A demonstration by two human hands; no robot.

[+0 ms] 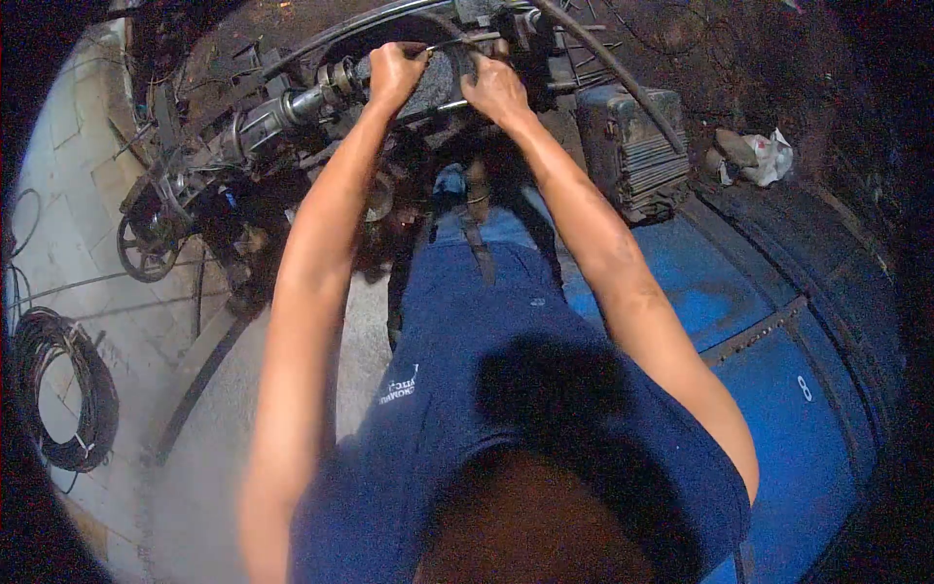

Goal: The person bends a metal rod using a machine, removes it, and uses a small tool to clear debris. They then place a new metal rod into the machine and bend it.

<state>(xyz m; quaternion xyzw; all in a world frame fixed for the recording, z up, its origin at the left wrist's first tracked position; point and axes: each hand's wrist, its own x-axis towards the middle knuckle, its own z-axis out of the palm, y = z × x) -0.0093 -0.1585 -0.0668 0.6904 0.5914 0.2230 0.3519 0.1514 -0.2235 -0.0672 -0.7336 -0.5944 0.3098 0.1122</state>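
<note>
dark blue shirt (pixel 467 321) fills the foreground, below the grip. beyond it, a thin metal rod (pixel 477 39) sits at the grip, reaching from the left hand (pixel 394 76) across to just above the right hand (pixel 498 92). the left fist is clamped on the rod's end; the right hand's fingers are bent, and i cannot tell whether they close on anything. between the hands shows a speckled grey surface (pixel 433 90). left of the grip runs a metal shaft (pixel 292 105), with a handwheel (pixel 148 239) farther out. right of the grip stands a ribbed metal block (pixel 642 146); below that spreads a blue panel (pixel 681 277). well left and below lies a coiled black cable (pixel 97 394).
</note>
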